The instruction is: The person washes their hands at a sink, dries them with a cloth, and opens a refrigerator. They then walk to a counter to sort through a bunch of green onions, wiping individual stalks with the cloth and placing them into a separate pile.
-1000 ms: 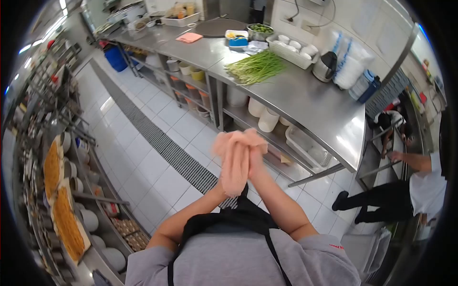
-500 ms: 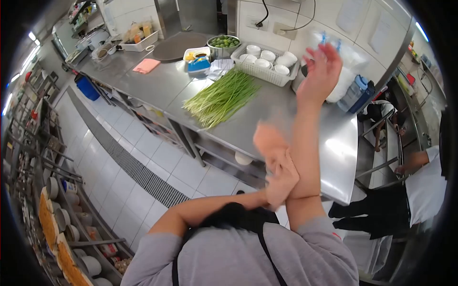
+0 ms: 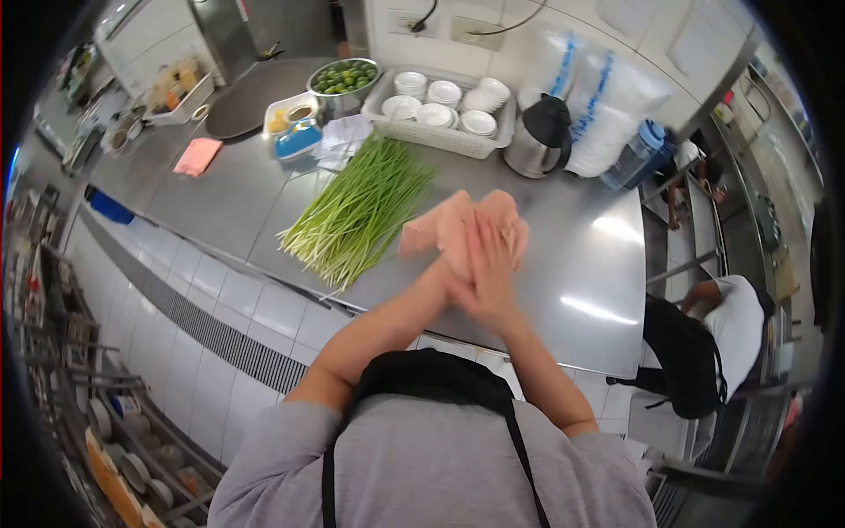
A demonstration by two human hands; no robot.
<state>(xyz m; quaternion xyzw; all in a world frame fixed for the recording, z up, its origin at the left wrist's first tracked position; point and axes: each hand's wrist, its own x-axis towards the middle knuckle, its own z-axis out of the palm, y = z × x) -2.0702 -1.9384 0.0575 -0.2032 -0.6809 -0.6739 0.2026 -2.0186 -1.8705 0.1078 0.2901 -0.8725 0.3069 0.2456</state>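
Observation:
Both hands meet above the steel counter (image 3: 572, 229). A crumpled pink cloth (image 3: 431, 227) is bunched between them and spreads beyond the fingers on either side. My left hand (image 3: 444, 280) grips the cloth from beneath and is mostly covered by it. Laid across the top, my right hand (image 3: 486, 277) presses on the cloth with its fingers stretched out. Just left of the hands lies a loose spread of long green stalks (image 3: 361, 202), pale at the cut ends.
Behind the stalks stands a white basket (image 3: 502, 143) of small white dishes, beside an electric kettle (image 3: 537, 141). A bowl of green limes (image 3: 345, 79) and a folded pink cloth (image 3: 198, 157) are farther left. At right, a person in white (image 3: 735, 326) bends near the counter's end.
My left hand with the cloth has moved from my right forearm up to my right hand. My right arm has come down from its raised position, and the view has shifted.

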